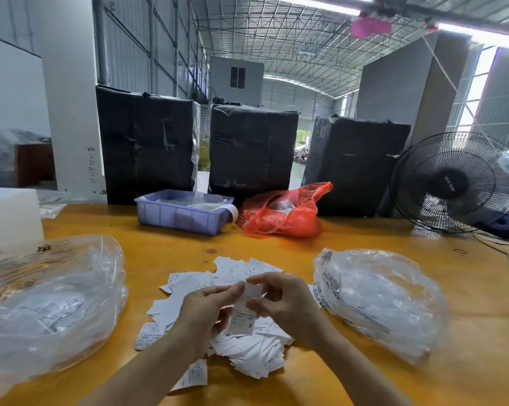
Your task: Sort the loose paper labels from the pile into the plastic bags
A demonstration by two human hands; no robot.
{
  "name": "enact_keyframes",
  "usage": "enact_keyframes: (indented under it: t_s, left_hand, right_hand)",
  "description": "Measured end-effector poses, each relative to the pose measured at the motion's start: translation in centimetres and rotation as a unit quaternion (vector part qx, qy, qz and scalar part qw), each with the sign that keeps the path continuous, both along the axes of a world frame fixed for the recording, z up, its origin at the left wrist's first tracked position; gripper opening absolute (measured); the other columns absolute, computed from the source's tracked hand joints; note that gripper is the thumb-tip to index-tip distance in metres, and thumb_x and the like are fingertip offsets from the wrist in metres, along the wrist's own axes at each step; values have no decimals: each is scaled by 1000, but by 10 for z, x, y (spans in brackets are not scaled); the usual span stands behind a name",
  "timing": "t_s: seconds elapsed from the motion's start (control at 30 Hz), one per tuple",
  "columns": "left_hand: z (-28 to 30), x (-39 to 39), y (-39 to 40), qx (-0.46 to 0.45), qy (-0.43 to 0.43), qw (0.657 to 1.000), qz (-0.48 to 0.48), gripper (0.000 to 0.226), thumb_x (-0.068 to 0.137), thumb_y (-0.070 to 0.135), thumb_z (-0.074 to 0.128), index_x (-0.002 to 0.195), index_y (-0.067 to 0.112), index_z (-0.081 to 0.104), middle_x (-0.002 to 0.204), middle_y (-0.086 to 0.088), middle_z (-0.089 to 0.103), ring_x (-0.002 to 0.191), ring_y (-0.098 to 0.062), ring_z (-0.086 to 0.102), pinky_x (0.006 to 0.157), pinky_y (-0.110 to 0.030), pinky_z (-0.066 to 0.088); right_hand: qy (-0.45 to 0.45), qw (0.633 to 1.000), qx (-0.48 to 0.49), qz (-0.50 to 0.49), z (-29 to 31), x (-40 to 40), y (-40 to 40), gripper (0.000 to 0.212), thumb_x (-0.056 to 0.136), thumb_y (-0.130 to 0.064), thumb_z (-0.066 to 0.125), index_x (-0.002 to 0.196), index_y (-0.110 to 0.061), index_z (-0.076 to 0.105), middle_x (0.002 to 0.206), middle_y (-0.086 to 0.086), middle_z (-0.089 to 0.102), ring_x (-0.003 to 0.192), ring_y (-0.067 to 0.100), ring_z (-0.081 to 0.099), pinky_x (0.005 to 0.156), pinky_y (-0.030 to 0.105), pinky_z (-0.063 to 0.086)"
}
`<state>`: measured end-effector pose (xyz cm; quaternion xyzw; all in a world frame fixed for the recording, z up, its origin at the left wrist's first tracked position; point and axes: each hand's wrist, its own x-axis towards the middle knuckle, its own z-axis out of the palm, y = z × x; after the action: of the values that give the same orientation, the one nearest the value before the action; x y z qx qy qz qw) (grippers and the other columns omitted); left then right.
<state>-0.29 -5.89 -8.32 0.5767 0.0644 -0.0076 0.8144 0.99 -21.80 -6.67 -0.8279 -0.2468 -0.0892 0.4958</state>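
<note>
A pile of loose white paper labels (232,273) lies spread on the yellow table (276,244), in the middle near the front. Above the pile, my left hand (203,312) and my right hand (282,300) together pinch one white printed label (243,316), held upright between the fingertips. A large clear plastic bag (51,303) with labels inside lies to the left of the pile. A second clear plastic bag (376,297), also filled, lies to the right. My forearms hide part of the pile's near side.
Behind the pile stand a blue plastic tray (180,216) and a red plastic bag (285,213). Three black-wrapped boxes (250,148) line the table's back. A black fan (455,183) sits at the back right, a white block (10,215) at the far left.
</note>
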Motion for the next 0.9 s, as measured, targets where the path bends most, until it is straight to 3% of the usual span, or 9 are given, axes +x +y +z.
enact_keyframes:
  t_s: [0.1, 0.17, 0.27, 0.4, 0.53, 0.67, 0.77, 0.9]
  left_hand:
    - [1, 0, -1, 12, 0, 1000, -11, 35, 51, 18, 79, 80, 1, 73, 61, -9, 66, 47, -13, 51, 40, -19, 40]
    - [-1, 1, -1, 30, -12, 999, -5, 34, 52, 16, 79, 81, 0, 73, 57, -7, 62, 42, -11, 46, 39, -19, 38]
    - [-3, 2, 1, 53, -26, 998, 2, 20, 60, 16, 78, 76, 4, 75, 61, -8, 64, 46, -13, 46, 45, -21, 39]
    - [-5, 3, -1, 97, -55, 994, 12, 14, 72, 20, 76, 73, 5, 76, 65, -11, 67, 57, -17, 50, 52, -23, 42]
    - [-4, 1, -2, 129, -67, 989, 6, 13, 78, 17, 73, 72, 6, 76, 62, -8, 66, 50, -11, 51, 49, -21, 42]
    - [-3, -1, -3, 176, -96, 980, 11, 10, 79, 16, 73, 74, 7, 75, 61, -5, 68, 47, -5, 53, 46, -17, 42]
    - [-2, 0, -2, 160, -99, 982, 30, 15, 78, 19, 73, 69, 8, 75, 57, -4, 65, 47, -7, 51, 47, -18, 42]
    - [-2, 1, -1, 120, -78, 989, 29, 22, 80, 22, 70, 68, 4, 74, 55, -4, 63, 50, -12, 50, 53, -25, 44]
  right_hand:
    - [-4, 1000, 18, -14, -1, 1, -1, 24, 80, -3, 72, 103, -7, 68, 73, -1, 66, 60, 10, 63, 63, 26, 56]
    - [-1, 1000, 19, -10, -1, 1, -2, 17, 82, -2, 70, 99, -6, 69, 69, 2, 66, 56, 9, 61, 60, 23, 53]
    - [6, 1000, 30, -6, 1, 1, -1, 11, 84, -6, 69, 95, -3, 70, 72, 12, 68, 55, 11, 60, 57, 24, 53]
    - [28, 999, 43, -3, 2, 2, -2, 12, 81, -11, 72, 93, -9, 69, 74, 3, 68, 55, 8, 62, 56, 21, 50]
    - [28, 999, 31, -11, 0, 2, -2, 3, 83, -1, 68, 82, -1, 71, 64, 8, 66, 50, 10, 58, 53, 22, 49]
    - [18, 1000, 17, -12, 1, 1, 0, 8, 88, -6, 63, 81, -5, 69, 70, 12, 67, 56, 13, 61, 56, 26, 53]
    - [13, 1000, 7, -11, 1, 0, 1, 9, 83, -15, 71, 89, -9, 69, 80, 8, 70, 71, 18, 66, 68, 31, 57]
    - [4, 1000, 0, -27, 0, -1, 2, 3, 83, -5, 68, 82, -5, 71, 69, 0, 67, 59, 8, 60, 62, 26, 54]
